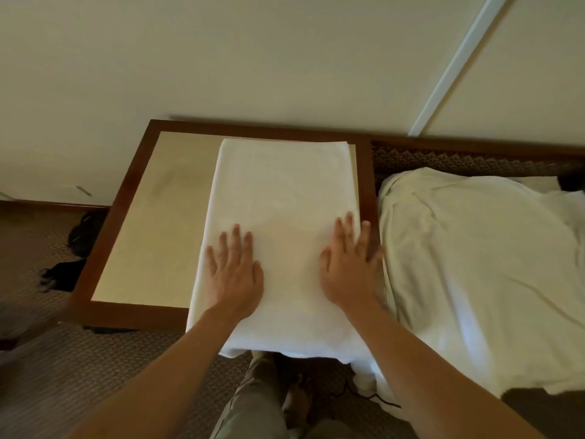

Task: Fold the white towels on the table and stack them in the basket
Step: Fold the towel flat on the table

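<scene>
- Looking past the left edge of the bench (104,223), you see dark items (76,251) lying on the patterned carpet (47,375), too blurred to identify.
- Your bench has a dark wooden frame around a pale inset top, and its left half is bare pale surface.
- A white towel (281,198) lies lengthwise on the right half of the bench, reaching from near the far edge to beyond the near edge, where its end hangs over.
- The towel's right side runs close along the right edge of the bench.
- Your left hand (234,274) rests flat on the near-left part of the towel, fingers (235,242) straight and spread, gripping nothing.
- Your right hand (348,267) rests flat on the near-right part of the towel, fingers (348,229) straight and slightly fanned, the outermost reaching the towel's right border at the bench's right edge; it grips nothing either.
- Just right of the bench, a loose heap of white cloth (474,264) covers a lower surface, well rumpled.
- Along the far side of that heap you can see a strip of dark woven weave (459,160), though what it belongs to is unclear.
</scene>
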A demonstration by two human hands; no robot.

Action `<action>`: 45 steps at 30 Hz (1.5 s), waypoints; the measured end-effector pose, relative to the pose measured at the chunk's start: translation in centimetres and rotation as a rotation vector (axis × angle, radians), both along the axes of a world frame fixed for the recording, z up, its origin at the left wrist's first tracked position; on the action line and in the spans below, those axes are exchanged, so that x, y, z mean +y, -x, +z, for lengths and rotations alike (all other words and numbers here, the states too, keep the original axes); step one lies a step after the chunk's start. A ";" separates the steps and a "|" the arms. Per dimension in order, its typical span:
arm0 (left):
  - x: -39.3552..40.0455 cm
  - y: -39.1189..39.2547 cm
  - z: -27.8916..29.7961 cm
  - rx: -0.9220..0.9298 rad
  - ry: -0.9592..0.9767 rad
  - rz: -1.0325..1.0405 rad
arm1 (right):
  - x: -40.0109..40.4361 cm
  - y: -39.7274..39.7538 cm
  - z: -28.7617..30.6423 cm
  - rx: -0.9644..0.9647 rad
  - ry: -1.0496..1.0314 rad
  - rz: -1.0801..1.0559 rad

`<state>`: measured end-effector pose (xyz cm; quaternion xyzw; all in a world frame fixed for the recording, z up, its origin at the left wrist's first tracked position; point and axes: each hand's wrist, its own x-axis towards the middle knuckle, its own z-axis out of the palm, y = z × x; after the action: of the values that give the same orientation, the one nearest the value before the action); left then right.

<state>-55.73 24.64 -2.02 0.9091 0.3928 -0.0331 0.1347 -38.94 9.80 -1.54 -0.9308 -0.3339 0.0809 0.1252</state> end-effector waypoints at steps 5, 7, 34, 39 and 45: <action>1.6 -4.6 -0.8 0.050 0.021 -0.161 | 3.9 -1.2 -2.0 0.026 0.103 0.257; 4.0 -4.6 -1.3 0.065 0.000 -0.120 | 4.0 -3.6 -2.2 0.042 0.152 0.168; 23.6 -18.9 -1.8 0.065 -0.061 -0.066 | 16.9 -21.3 -1.2 0.018 0.261 -0.004; 26.9 -21.9 -1.9 0.078 -0.083 -0.087 | 19.7 -24.2 -1.3 0.087 0.248 -0.039; 30.4 -25.6 -1.1 0.096 -0.167 -0.091 | 22.7 -26.9 -1.0 0.051 0.222 -0.097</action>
<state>-30.18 55.05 -3.15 0.9315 0.3584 -0.0496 0.0379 -12.04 32.46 -2.54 -0.9516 -0.2741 0.1347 0.0334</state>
